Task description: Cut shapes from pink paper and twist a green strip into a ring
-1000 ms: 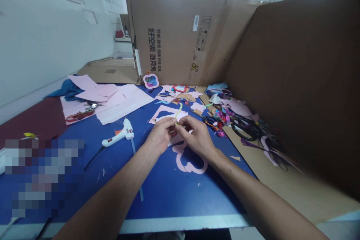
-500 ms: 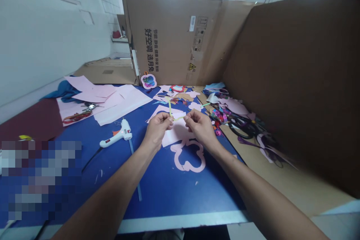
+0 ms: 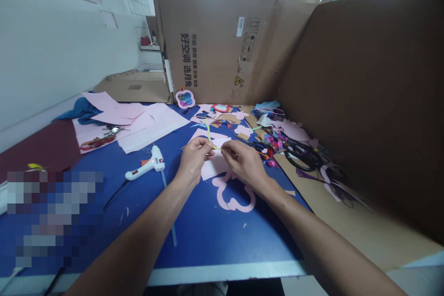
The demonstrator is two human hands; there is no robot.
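A thin yellow-green strip is pinched between the fingertips of my left hand, its free end standing up above them. The short stretch of strip to the right runs into the closed fingers of my right hand. Both hands hang over the table, close together. Below them lies a sheet of pale pink paper. Just in front of it is a pink flower-shaped paper frame, its upper part hidden by my right hand. Whether the strip is paper or a fuzzy stem I cannot tell.
A white glue gun with a blue glue stick rests at left. Pink sheets and scissors lie behind it. A finished-looking flower ornament leans on the cardboard box. Scraps and black-handled scissors crowd the right.
My right hand has moved left toward my left hand, shortening the visible strip between them. The left hand keeps its pinch. The view has shifted slightly.
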